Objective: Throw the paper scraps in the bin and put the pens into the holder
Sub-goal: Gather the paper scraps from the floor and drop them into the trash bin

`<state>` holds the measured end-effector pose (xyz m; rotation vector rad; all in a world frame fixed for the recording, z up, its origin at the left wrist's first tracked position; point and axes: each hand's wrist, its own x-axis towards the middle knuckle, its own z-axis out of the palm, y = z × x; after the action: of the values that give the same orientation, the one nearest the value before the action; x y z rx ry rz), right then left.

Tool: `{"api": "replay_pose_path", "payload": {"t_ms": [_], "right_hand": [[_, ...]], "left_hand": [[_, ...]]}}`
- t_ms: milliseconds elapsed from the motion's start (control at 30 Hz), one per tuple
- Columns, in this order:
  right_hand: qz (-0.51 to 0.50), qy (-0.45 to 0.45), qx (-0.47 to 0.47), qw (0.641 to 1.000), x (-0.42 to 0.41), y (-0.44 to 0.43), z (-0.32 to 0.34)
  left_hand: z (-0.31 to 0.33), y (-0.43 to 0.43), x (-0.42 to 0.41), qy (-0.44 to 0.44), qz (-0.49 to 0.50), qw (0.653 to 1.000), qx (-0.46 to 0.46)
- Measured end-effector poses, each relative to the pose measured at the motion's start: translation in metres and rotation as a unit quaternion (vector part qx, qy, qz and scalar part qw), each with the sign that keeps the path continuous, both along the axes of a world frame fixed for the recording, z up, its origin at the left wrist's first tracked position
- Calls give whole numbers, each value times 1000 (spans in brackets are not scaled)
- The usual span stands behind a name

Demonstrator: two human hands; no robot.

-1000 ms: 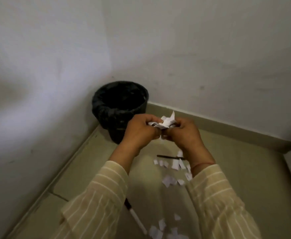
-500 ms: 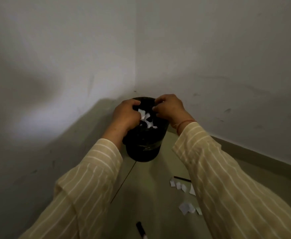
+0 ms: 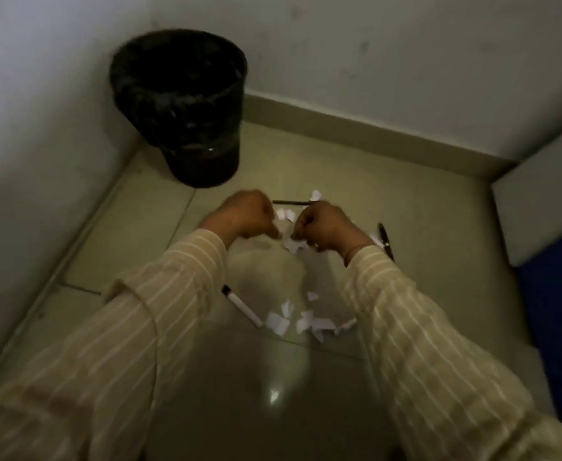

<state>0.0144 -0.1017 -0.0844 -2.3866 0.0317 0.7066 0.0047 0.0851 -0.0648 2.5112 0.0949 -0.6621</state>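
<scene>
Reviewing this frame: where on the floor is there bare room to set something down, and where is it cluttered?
Bare floor lies between the bin and the left hand, and right of the black pen toward the white box. Crowded: scraps and white pen between the sleeves, more scraps at the right hand.

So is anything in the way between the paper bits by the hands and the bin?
Nothing visible is. Between the paper scraps by the hands and the bin there is only bare floor; a thin black pen lies off to the side.
</scene>
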Motion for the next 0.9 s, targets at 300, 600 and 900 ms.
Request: {"api": "replay_pose_path", "payload": {"t_ms": [300,600,900], "right_hand": [[205,122,-270,933,-75,-42,-50],[123,-31,-255,959,-88,-40,-75],[79,98,-181,975,-61,-74,-49]], "left_hand": [[-71,-67,-67,67,-240,945,212],[-97,-78,-89,-107,-219,953,180],[-81,-60,-61,-70,-106,985,115]]}}
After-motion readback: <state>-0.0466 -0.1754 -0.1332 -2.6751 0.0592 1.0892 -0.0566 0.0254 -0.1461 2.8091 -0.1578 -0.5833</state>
